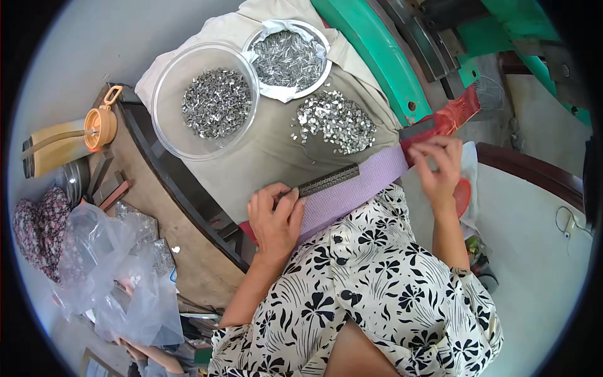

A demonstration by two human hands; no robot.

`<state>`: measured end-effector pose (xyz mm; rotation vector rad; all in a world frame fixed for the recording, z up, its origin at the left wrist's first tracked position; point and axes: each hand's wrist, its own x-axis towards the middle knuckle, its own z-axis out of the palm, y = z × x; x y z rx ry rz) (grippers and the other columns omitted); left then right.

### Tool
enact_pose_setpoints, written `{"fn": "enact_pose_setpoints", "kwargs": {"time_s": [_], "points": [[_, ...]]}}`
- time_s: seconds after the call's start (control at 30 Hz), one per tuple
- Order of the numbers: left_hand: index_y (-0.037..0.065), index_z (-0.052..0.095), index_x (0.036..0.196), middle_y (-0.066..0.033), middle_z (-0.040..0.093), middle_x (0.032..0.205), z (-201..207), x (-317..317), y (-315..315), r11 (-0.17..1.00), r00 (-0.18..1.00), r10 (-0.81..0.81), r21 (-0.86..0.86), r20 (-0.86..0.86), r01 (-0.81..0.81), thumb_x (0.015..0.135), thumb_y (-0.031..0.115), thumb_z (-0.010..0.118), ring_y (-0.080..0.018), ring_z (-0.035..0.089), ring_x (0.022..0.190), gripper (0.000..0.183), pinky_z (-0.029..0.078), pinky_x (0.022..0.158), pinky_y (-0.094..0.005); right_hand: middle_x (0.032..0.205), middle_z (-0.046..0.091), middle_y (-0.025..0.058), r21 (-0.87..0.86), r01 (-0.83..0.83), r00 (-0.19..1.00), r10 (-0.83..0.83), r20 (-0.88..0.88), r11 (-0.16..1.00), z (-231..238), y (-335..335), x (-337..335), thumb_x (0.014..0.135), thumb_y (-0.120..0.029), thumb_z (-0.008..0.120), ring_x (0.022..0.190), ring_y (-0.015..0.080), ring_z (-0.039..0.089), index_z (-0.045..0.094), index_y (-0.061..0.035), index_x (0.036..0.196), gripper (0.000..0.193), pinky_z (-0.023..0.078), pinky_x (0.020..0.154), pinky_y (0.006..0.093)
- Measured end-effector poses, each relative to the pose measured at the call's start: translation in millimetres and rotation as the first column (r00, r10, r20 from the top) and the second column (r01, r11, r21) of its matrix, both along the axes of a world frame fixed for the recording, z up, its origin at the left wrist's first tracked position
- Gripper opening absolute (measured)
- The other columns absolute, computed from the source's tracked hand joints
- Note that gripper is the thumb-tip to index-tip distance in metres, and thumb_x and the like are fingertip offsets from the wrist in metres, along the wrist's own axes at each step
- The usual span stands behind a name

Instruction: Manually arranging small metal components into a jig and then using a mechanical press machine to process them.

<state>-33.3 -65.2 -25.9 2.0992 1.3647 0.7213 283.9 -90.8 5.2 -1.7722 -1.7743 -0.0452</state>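
Observation:
My left hand [276, 217] pinches the near left end of a dark metal bar [329, 180] with rows of small slots or teeth. The bar lies along a purple woven strip [361, 190] in front of my body. At the strip's right end, my right hand [440, 160] hovers with bent fingers apart, close to a red cloth [458, 112]. No item shows in it, though its fingertips are slightly blurred. On the cloth lies a dark grey flat piece [418, 130]. Just beyond the bar, a loose heap of small shiny metal pieces [339, 122] sits on the beige cloth [276, 138].
A clear round tub [164, 129] of small metal pieces and a white lined bowl [317, 85] of thin metal pins stand beyond. A green machine [377, 60] borders the right. Plastic bags [141, 308], an orange-lidded bottle [100, 129] and another person's arm [154, 357] are at left.

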Motion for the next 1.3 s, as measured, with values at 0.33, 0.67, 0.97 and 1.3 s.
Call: {"fn": "enact_pose_setpoints", "kwargs": {"time_s": [0.33, 0.67, 0.97, 1.3], "points": [[0.010, 0.069, 0.098, -0.0037, 0.060, 0.103, 10, 2, 5, 0.998, 0.999, 0.026, -0.050, 0.040, -0.024, 0.078, 0.014, 0.077, -0.0242, 0.055, 0.089, 0.023, 0.040, 0.076, -0.0384, 0.080, 0.054, -0.0026, -0.208, -0.526, 0.835, 0.548, 0.058, 0.824, 20, 38, -76, 0.068, -0.016, 0.079, 0.075, 0.0183, 0.052, 0.074, -0.0144, 0.091, 0.024, 0.040, 0.064, 0.0338], [0.004, 0.067, 0.095, -0.0089, 0.060, 0.101, 13, 2, 5, 0.992, 0.998, 0.026, -0.127, 0.058, -0.018, 0.076, 0.009, 0.078, -0.0284, 0.056, 0.092, 0.023, 0.042, 0.081, -0.0391, 0.077, 0.051, -0.0017, -0.349, -0.625, 0.668, 0.709, 0.225, 0.699, 29, 54, -93, 0.069, -0.018, 0.064, 0.077, 0.0171, 0.052, 0.071, -0.0103, 0.085, 0.019, 0.042, 0.066, 0.0315], [0.005, 0.068, 0.098, -0.0085, 0.060, 0.102, 11, 1, 4, 0.992, 0.997, 0.033, -0.126, 0.064, -0.025, 0.076, 0.011, 0.078, -0.0279, 0.056, 0.093, 0.024, 0.042, 0.081, -0.0400, 0.076, 0.053, -0.0021, -0.327, -0.666, 0.724, 0.687, -0.067, 0.670, 30, 68, -82, 0.065, -0.016, 0.078, 0.078, 0.0181, 0.053, 0.072, -0.0127, 0.083, 0.019, 0.041, 0.069, 0.0331], [0.007, 0.069, 0.098, -0.0070, 0.060, 0.102, 11, 2, 4, 0.989, 0.998, 0.024, -0.145, 0.064, -0.015, 0.076, 0.011, 0.077, -0.0266, 0.056, 0.091, 0.024, 0.041, 0.079, -0.0394, 0.071, 0.060, -0.0033, -0.548, -0.567, 0.666, -0.048, -0.744, 0.615, 32, 80, -73, 0.078, -0.006, 0.079, 0.066, 0.0057, 0.047, 0.077, -0.0052, 0.084, 0.007, 0.036, 0.058, 0.0233]]}}
